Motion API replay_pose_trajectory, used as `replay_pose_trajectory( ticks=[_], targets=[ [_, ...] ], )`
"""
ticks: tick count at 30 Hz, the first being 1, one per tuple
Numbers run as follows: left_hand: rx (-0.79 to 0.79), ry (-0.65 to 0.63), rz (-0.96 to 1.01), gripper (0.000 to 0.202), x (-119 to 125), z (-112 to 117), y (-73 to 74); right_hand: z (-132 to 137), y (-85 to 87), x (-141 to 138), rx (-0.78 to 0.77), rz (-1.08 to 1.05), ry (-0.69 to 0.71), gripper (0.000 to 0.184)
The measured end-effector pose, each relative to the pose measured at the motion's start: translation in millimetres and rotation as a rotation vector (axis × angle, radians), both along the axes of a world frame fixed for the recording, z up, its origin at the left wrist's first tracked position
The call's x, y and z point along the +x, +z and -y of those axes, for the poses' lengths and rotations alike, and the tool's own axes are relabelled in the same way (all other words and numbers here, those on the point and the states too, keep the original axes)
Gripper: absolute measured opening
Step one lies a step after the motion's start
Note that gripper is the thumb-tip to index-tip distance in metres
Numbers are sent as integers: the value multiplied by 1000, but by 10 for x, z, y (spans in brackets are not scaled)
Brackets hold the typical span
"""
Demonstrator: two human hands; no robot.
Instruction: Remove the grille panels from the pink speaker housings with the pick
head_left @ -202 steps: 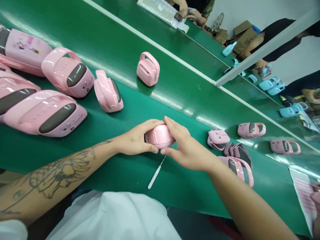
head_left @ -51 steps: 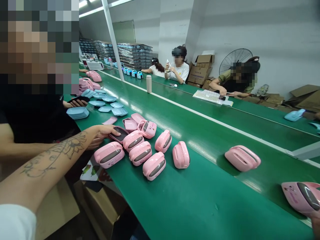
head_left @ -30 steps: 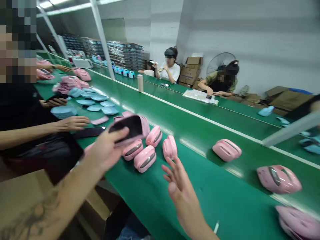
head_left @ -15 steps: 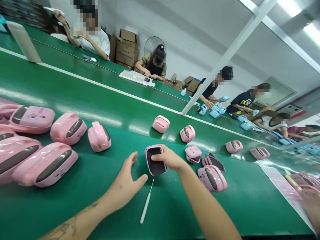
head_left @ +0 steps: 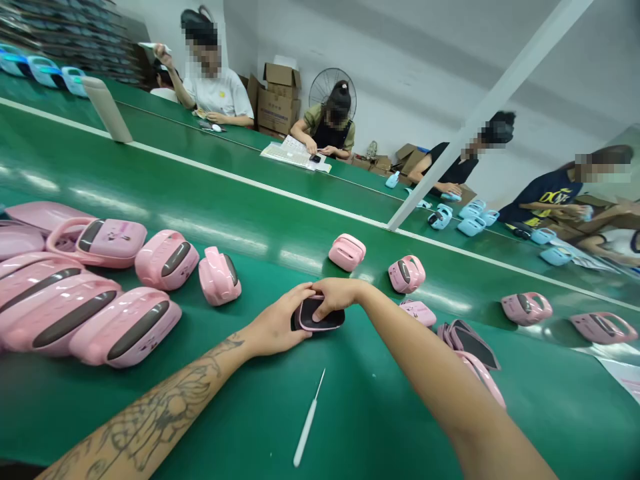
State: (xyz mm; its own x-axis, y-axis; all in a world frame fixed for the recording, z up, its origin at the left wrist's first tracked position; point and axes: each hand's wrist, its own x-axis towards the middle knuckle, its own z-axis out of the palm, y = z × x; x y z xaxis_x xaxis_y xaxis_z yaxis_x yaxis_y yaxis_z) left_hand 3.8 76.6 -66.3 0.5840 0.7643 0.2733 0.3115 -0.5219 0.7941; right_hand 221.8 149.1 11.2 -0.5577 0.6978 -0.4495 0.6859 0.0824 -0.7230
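Both of my hands meet on a small pink casing part with a dark panel (head_left: 320, 315) that lies on the green belt (head_left: 380, 413). My left hand (head_left: 277, 325) cups its near left side with the fingers curled round it. From the right, my right hand (head_left: 336, 294) presses its fingertips on the top edge. A thin white pick tool (head_left: 309, 419) lies loose on the belt just in front of my hands.
Several finished pink units (head_left: 125, 325) crowd the left of the belt; others (head_left: 347, 251) lie spread beyond and right of my hands, with dark-faced parts (head_left: 470, 340) under my right forearm. Other people sit across the far belt with blue units (head_left: 473, 225) and cardboard boxes (head_left: 280, 100).
The part stood tilted in my right hand with my left hand apart; now it lies flat on the belt with both hands closed on it. The view has swung slightly left.
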Motion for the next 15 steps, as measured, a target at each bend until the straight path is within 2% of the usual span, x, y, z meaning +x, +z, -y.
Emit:
replay_pose_trajectory(
  ticks=[4, 7, 12, 15],
  targets=[
    [-49, 15, 8, 88, 15, -57, 61, 49, 36, 140, 31, -70, -34, 46],
    [-63, 31, -12, 86, 52, -65, 85, 165, -2, 249, 59, -150, -94, 51],
    [-48, 82, -72, 95, 15, -4, 138, 438, -167, 407, 183, -210, -313, 51],
    [84, 251, -57, 83, -171, 100, 202, 640, -222, 478, 320, -202, -501, 51]
  ],
)
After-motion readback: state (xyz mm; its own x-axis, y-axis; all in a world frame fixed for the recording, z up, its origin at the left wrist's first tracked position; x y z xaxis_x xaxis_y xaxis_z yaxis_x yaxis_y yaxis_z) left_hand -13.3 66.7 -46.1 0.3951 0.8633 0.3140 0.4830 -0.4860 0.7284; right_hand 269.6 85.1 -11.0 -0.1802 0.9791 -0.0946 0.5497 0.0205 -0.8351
